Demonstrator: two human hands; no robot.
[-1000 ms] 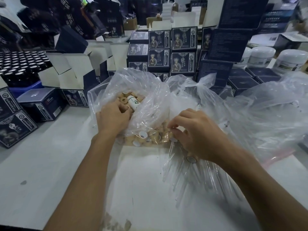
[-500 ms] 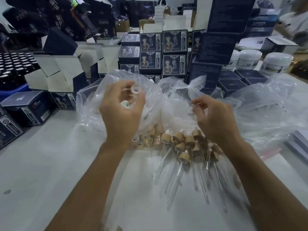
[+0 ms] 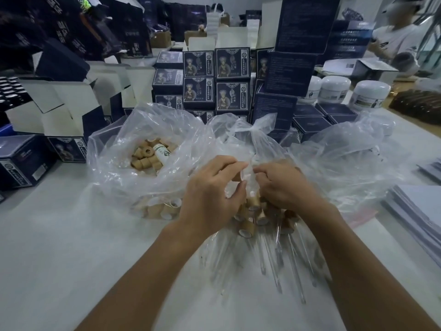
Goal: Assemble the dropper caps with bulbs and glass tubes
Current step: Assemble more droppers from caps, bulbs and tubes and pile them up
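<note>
Left hand point(image 3: 212, 194) and right hand point(image 3: 284, 185) meeting above pile of finished droppers point(image 3: 253, 218) on white table point(image 3: 71, 247). Left fingers pinched on tan cap point(image 3: 236, 176); right fingers curled tight at same spot, contents hidden. Loose caps point(image 3: 145, 156) in clear bag point(image 3: 133, 168), left of hands.

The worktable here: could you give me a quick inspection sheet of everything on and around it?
Surface: pale table, mostly bare up front.
Job's things: loose wooden caps in an open plastic bag; assembled droppers piled near the hands.
Clutter: dark printed boxes, white jars, paper stack.
Grippers: left hand and right hand meet, pinching one cap together.
Cables: nothing seen.
Surroundings: another person far right.
</note>
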